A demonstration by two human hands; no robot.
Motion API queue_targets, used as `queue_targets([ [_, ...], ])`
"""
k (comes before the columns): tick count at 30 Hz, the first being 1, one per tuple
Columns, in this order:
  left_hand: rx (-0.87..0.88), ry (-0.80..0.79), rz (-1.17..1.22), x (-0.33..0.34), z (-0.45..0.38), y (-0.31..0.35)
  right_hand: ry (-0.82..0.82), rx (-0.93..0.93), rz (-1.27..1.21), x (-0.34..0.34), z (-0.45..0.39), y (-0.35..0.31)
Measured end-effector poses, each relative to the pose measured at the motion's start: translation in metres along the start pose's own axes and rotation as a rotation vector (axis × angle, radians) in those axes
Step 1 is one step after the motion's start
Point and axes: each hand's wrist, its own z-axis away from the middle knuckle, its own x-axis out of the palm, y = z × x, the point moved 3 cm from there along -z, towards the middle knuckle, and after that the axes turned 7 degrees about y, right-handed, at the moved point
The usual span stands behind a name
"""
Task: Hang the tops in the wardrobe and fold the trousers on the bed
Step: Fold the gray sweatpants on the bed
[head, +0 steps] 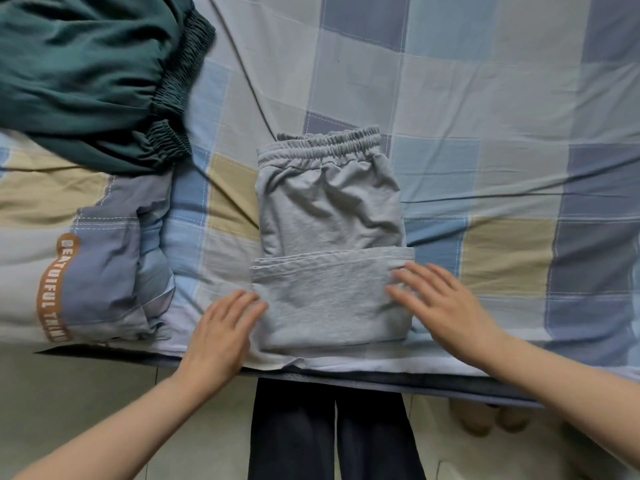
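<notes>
Two hands, fingers spread flat: the left hand [227, 327] touches the left edge and the right hand [440, 303] the right edge of one folded grey trousers [329, 237], lying at the near edge of the bed [485, 98]. One green trousers [86, 74] lies crumpled, far left.

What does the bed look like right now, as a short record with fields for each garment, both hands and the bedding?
grey trousers: partly folded, legs turned up over the lower half, waistband at the far end
green trousers: unfolded heap at the far left of the bed
left hand: open, flat at the left edge of the grey fold
right hand: open, fingers resting on the right edge of the fold
bedding: checked sheet, wrinkled
tops: none in view
</notes>
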Motion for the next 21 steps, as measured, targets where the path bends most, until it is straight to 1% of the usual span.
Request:
queue_targets([
  [1,0.22,-0.074,-0.111,0.001,-0.007,0.0,-0.066,-0.18,0.073,0.002,-0.002,-0.005],
  [2,0.402,-0.147,-0.211,0.006,-0.013,-0.002,-0.134,-0.298,0.124,0.009,-0.002,-0.006],
  [3,0.529,-0.224,-0.282,0.013,-0.019,-0.005,-0.181,-0.373,0.167,0.017,-0.004,-0.004],
  [4,0.615,-0.25,-0.333,0.02,-0.027,-0.009,-0.207,-0.417,0.21,0.025,-0.007,0.0],
  [5,0.652,-0.271,-0.37,0.027,-0.036,-0.012,-0.226,-0.435,0.249,0.035,-0.012,0.006],
  [8,0.682,-0.282,-0.424,0.035,-0.065,-0.021,-0.232,-0.433,0.286,0.052,-0.037,0.023],
  [12,0.687,-0.293,-0.384,0.03,-0.08,-0.017,-0.269,-0.453,0.189,0.051,-0.048,0.029],
  [17,0.601,-0.319,-0.283,0.02,-0.071,-0.009,-0.286,-0.34,0.065,0.031,-0.035,0.026],
  [18,0.617,-0.316,-0.228,0.015,-0.069,-0.005,-0.319,-0.337,0.022,0.025,-0.03,0.025],
  [20,0.608,-0.441,-0.08,0.008,-0.063,0.008,-0.464,-0.344,-0.128,0.016,-0.019,0.023],
  [21,0.557,-0.543,0.067,0.005,-0.059,0.018,-0.566,-0.31,-0.254,0.012,-0.014,0.021],
])
